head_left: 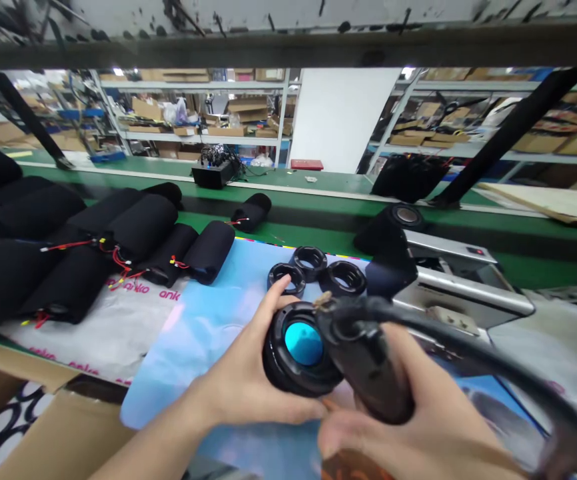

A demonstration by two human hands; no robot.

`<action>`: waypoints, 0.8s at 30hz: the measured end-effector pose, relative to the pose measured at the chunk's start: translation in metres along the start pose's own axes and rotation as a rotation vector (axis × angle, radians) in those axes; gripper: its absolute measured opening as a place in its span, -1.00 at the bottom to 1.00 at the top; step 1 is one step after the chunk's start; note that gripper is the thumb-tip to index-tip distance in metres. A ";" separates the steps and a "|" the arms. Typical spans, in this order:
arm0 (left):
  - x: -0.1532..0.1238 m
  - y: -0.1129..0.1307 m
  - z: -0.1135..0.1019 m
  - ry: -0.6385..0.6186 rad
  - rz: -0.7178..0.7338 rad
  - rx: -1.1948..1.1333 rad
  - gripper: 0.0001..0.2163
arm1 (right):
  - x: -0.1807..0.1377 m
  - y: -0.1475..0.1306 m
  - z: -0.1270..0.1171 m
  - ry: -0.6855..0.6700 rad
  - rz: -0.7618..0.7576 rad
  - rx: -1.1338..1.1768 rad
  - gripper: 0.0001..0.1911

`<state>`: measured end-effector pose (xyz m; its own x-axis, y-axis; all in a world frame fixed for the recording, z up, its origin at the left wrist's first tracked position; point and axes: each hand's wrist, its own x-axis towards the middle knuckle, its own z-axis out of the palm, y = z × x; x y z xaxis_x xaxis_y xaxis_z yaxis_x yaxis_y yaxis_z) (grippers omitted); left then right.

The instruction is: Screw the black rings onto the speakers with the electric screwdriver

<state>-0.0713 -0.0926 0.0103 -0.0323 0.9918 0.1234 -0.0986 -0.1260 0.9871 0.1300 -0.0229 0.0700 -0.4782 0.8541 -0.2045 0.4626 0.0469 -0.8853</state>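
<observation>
My left hand (248,373) is wrapped around a round black housing (278,367) with a shiny blue disc (303,343) in its centre. In my right hand (418,413) is a dark, thick-bodied handheld tool (376,380) with a black cable (468,347) curving off to the right. The tool's head overlaps the right rim of the housing; whether they touch I cannot tell. Just beyond my left fingertips, three black rings (310,262) lie grouped on a light blue mat (203,333). Something orange-brown (353,467) shows below my right hand, its kind unclear.
Several black fabric-covered cylinders (141,227) with red and yellow wire connectors fill the left side. A silver metal device (468,280) stands to the right, with a black cylinder (388,227) behind it. A green conveyor belt (293,230) runs beyond the mat. An overhead shelf edge (288,50) crosses the top.
</observation>
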 end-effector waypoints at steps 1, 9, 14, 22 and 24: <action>0.000 0.001 0.001 -0.003 0.010 0.005 0.35 | -0.002 0.000 0.006 0.024 0.004 -0.039 -0.23; 0.007 0.001 -0.005 -0.110 0.115 0.043 0.36 | 0.007 0.001 -0.017 -0.105 -0.087 -0.020 -0.26; 0.011 0.001 -0.014 -0.152 0.091 0.025 0.36 | 0.037 -0.029 -0.041 -0.569 -0.253 -0.026 -0.42; 0.004 -0.004 -0.008 -0.054 0.052 0.007 0.39 | 0.016 -0.002 -0.018 0.044 -0.087 -0.066 -0.29; 0.004 -0.003 -0.004 -0.030 0.048 -0.021 0.37 | 0.010 0.011 -0.005 0.015 -0.126 -0.063 -0.19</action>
<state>-0.0752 -0.0887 0.0072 -0.0079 0.9848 0.1737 -0.1188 -0.1734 0.9777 0.1345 -0.0111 0.0600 -0.5244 0.8470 -0.0872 0.4462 0.1861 -0.8754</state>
